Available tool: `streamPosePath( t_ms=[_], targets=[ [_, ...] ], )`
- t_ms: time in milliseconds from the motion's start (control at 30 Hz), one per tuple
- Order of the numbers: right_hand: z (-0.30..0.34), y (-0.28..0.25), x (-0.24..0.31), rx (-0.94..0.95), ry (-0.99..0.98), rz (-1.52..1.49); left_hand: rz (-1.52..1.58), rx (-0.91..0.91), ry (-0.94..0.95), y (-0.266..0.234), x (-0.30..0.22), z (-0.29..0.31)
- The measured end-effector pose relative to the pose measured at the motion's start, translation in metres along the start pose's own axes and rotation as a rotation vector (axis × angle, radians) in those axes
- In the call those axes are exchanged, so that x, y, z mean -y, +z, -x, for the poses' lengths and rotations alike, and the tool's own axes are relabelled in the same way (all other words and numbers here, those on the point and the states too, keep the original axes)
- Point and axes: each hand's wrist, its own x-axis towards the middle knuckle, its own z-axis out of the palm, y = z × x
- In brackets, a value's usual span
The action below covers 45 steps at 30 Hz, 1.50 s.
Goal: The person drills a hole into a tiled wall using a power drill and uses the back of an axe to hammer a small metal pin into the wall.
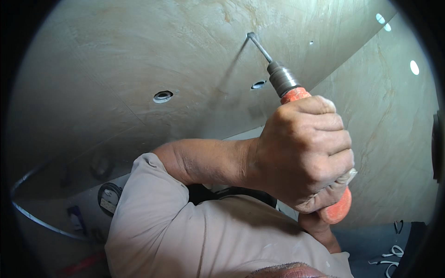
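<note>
My left arm reaches across from the left, and my left hand (pixel 306 148) is wrapped tightly around the orange-red body of a drill (pixel 295 94). Ahead of the fist is its metal chuck (pixel 283 78), holding a long thin bit (pixel 261 48). The bit's tip meets the veined wall panel (pixel 199 55) at a small dark hole, and its shadow falls down to the left. Below the fist, the rounded orange end of the drill sticks out. My right forearm (pixel 327 238) rises behind it at the lower right; my right hand is hidden behind the left hand and drill.
Two round openings, one left (pixel 163 96) and one nearer the chuck (pixel 258 85), are cut in the panel. A small hole (pixel 311 42) lies to the right. A curved hose (pixel 39 220) and round black object (pixel 110 198) are at left, white cord (pixel 394 252) lower right.
</note>
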Motion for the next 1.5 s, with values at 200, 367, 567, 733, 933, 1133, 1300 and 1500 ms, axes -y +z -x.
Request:
streamPosePath(
  t_ms=[200,367,567,733,933,1133,1300,1500],
  targets=[
    [0.004,0.003,-0.001,-0.037,0.013,0.032,0.06,-0.02,0.087,0.008,-0.008,0.003],
    [-0.004,0.011,0.0,-0.008,0.01,-0.034,0.029,-0.046,0.057,-0.002,-0.009,0.006],
    [-0.001,0.002,0.004,-0.025,0.047,0.0,0.073,-0.017,0.056,0.008,-0.008,0.007],
    [0.003,0.003,0.009,-0.031,0.065,0.044,0.074,-0.137,0.118,0.019,-0.009,0.002],
    [0.005,-0.003,0.007,-0.03,0.05,-0.024,0.115,-0.085,0.021,0.014,-0.011,-0.001],
    [0.017,-0.003,0.014,-0.029,0.063,-0.021,0.126,-0.114,0.066,0.022,-0.027,-0.002],
    [0.006,0.002,0.01,-0.018,0.04,-0.054,0.096,-0.077,0.05,0.013,-0.01,0.001],
    [0.011,-0.002,0.017,-0.02,0.056,-0.026,0.126,-0.009,0.043,0.009,-0.016,0.001]
  ],
)
